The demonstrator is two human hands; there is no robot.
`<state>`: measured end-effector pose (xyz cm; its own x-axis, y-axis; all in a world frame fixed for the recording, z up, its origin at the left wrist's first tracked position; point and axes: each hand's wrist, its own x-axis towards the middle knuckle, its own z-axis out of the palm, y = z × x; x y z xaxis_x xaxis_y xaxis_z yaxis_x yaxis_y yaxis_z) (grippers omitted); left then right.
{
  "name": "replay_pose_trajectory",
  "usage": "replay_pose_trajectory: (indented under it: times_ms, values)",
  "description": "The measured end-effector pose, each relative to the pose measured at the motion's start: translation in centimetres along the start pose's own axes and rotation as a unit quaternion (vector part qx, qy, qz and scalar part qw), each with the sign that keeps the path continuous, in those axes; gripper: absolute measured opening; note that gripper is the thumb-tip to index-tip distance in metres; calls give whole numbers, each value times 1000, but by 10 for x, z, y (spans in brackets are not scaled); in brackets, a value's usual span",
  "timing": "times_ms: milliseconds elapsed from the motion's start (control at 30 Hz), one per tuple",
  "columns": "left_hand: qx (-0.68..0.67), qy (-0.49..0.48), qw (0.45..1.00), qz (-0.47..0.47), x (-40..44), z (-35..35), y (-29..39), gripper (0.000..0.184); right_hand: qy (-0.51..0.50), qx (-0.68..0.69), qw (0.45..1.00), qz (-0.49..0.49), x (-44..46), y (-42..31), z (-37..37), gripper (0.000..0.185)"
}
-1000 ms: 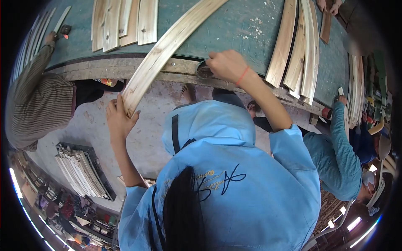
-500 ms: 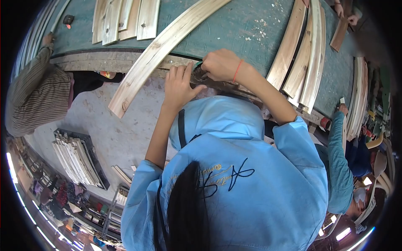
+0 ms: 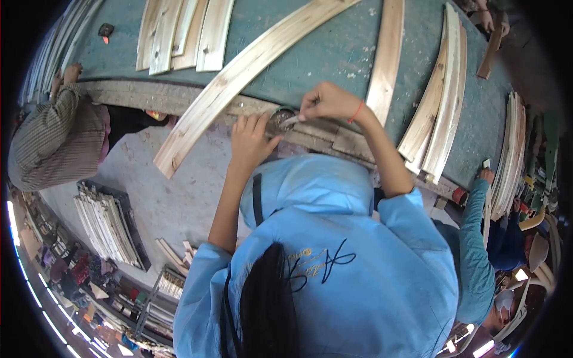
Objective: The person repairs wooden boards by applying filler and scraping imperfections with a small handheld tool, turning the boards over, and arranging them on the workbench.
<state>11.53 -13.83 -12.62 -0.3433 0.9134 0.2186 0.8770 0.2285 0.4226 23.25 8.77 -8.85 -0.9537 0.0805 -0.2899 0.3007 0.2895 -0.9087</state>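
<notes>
At the near edge of the green table (image 3: 298, 65), my left hand (image 3: 250, 140) curves around the left side of a small dark round container (image 3: 278, 122), its thumb on the near side. My right hand (image 3: 328, 102), with a red band at the wrist, pinches a short pale stick (image 3: 291, 121). The stick's far end is at the container's mouth; what lies inside is too dark to make out. To the left of my hands, a long pale board (image 3: 239, 65) slants across the table and juts past its edge.
More boards lie at the back left (image 3: 179, 36) and right (image 3: 439, 101), with a single board (image 3: 385, 59) between. A co-worker in a striped sleeve (image 3: 59, 134) is at the left, another in a teal sleeve (image 3: 476, 227) at the right. Stacked slats (image 3: 110, 224) stand on the floor.
My right hand has drawn back from the container, bringing the pale stick into sight. One board on the right now lies farther left, apart from its neighbours. The view has shifted slightly.
</notes>
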Motion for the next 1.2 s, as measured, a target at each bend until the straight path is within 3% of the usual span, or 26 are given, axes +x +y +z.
replay_pose_trajectory:
  times_ms: [67, 133, 267, 333, 467, 533, 567, 633, 833, 1000, 1200]
  values:
    - [13, -7, 1000, -20, -2, -12, 1, 62, -22, 167, 977, 128, -12, -8, -9, 16]
    - [21, 30, 999, -27, -6, -30, -2, 61, 5, 258, 955, 147, -21, -4, -15, 16]
    - [62, 94, 992, -53, -14, -71, -22, 60, 36, 310, 939, 147, -36, 2, -25, 18]
    - [173, 122, 972, -102, -10, -87, -32, 69, 52, 379, 914, 135, -40, 7, -25, 18]
    - [236, 108, 960, -103, 11, -92, -51, 81, 70, 412, 901, 112, -37, 8, -21, 15]
    - [245, 3, 958, -147, 21, -84, -61, 89, 68, 416, 901, 104, -33, 8, -20, 14]
    - [245, 5, 958, -146, 25, -79, -64, 89, 75, 421, 899, 97, -32, 7, -19, 14]
    - [238, -93, 938, -236, 29, -69, -69, 95, 83, 425, 897, 90, -33, 7, -19, 14]
    - [210, -73, 953, -206, -14, -68, -92, 87, 115, 435, 890, 76, -47, 11, -28, 14]
    - [205, -100, 955, -191, -78, -111, -96, 80, 225, 430, 870, 84, -57, 27, -34, 13]
    - [204, -120, 949, -209, -120, -142, -102, 82, 288, 432, 847, 115, -38, 37, -31, 17]
